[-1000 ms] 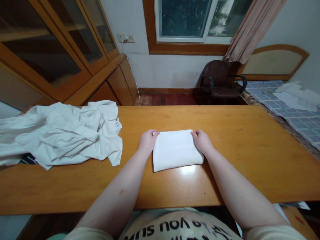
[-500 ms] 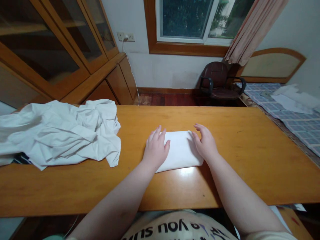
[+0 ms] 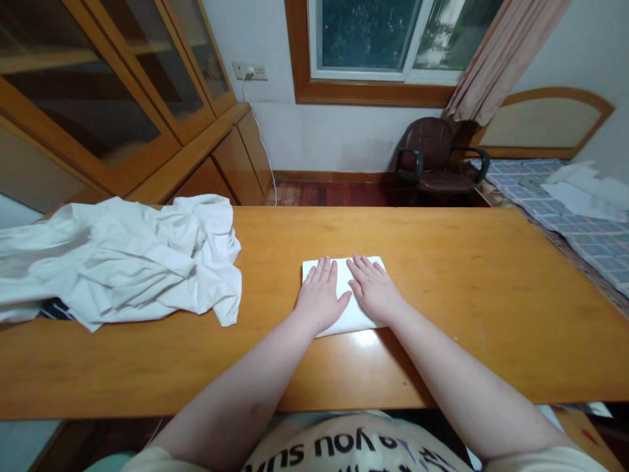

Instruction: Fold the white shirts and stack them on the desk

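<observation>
A white cloth, folded into a flat rectangle, lies on the wooden table in front of me. On its left half my left hand rests flat, fingers stretched out and pointing away from me. My right hand lies palm down on the right half, its fingers also extended and slightly apart. Both hands cover much of the cloth, and its bare middle shows between them. To the left sits a crumpled heap of white fabric, with a dark striped bit at its lower left edge.
Glass-fronted wooden cabinets stand at the left. Beyond the table are a dark red armchair and a window with a pink curtain. A bed with a checked cover is at the right.
Both hands have moved inward from the cloth's sides onto its top and flattened out. The cloth stays in about the same place; the view has shifted slightly.
</observation>
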Demonstrator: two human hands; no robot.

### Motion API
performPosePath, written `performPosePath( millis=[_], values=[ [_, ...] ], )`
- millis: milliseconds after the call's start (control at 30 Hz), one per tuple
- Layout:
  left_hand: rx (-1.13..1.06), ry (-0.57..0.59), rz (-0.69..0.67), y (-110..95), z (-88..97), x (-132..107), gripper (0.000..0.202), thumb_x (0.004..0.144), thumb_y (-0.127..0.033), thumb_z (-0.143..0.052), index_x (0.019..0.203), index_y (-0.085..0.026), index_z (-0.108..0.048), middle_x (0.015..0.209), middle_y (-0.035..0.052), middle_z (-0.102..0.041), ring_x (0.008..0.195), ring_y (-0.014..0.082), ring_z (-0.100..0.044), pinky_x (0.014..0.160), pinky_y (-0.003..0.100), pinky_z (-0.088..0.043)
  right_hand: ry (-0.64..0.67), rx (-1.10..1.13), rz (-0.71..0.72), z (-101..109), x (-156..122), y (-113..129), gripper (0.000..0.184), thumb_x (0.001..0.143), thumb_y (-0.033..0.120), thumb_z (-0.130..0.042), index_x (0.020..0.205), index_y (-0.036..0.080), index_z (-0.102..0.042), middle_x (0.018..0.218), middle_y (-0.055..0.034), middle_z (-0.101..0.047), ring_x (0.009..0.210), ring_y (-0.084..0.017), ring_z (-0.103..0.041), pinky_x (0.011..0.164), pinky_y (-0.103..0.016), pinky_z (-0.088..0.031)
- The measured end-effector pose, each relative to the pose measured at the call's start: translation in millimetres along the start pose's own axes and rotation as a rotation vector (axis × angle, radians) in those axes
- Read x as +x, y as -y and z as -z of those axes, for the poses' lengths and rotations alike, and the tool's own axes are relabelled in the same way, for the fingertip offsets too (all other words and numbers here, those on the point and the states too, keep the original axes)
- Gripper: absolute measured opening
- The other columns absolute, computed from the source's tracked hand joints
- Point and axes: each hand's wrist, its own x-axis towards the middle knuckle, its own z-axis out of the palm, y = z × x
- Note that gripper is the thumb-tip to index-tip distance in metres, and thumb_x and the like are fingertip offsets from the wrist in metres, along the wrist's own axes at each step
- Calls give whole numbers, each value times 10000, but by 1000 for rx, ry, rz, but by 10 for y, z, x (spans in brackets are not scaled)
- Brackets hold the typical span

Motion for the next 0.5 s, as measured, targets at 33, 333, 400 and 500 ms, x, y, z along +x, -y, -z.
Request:
performPosePath(
  millis=[33,333,400,500],
  values=[
    [0,2,16,9,2,1,773,861,-538,-376,1457,-59,-259,1534,184,-200,1432,278,-119,1152,437,-124,3,-7,-9,-4,1,0,544,950,354,-309,1456,157,-340,1515,-87,-291,1404,-236,-235,1132,-447,-193],
    [-31,-17,200,135,-11,-15,1046,738,-727,-435,1455,-2,-202,1525,266,-131,1423,364,-61,1133,488,-132,-25,-2,-111,-62,13,-122,696,917,514,-332,1475,102,-273,1538,-141,-214,1425,-269,-147,1122,-466,-200],
    [-53,-9,270,192,-19,-22,1084,715,-743,-454,1456,0,-185,1517,284,-139,1416,379,-94,1124,497,-156,-28,5,-119,-65,10,-136,700,918,514,-323,1477,97,-264,1540,-146,-206,1425,-270,-149,1116,-463,-215],
    [-72,5,302,254,-19,-34,1048,732,-724,-454,1458,-17,-185,1512,277,-173,1412,369,-141,1125,500,-160,-44,9,-146,-59,0,-123,705,913,526,-325,1482,117,-250,1541,-145,-207,1420,-269,-170,1111,-464,-220]
  ],
)
